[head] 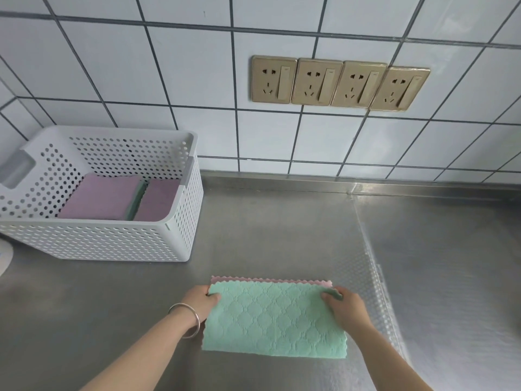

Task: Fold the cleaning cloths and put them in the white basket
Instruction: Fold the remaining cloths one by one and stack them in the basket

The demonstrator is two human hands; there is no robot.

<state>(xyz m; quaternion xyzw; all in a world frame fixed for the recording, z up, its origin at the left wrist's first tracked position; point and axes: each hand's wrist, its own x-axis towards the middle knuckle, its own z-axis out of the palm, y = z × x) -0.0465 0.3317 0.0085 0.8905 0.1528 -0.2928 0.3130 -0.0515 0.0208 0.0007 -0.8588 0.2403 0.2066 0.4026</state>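
A cleaning cloth point(273, 317), green on top with a pink underside showing along its far edge, lies on the steel counter near me, folded over once. My left hand point(198, 301) pinches its far left corner and my right hand point(345, 306) pinches its far right corner. The white perforated basket point(112, 241) stands at the left against the wall. Inside it lie folded cloths point(104, 197), pink on top with a green edge between two stacks.
The steel counter point(282, 235) runs to a tiled wall with several gold sockets point(339, 83). A textured strip point(377, 277) crosses the counter to the right of the cloth. Part of a white round object point(4, 258) shows at the left edge.
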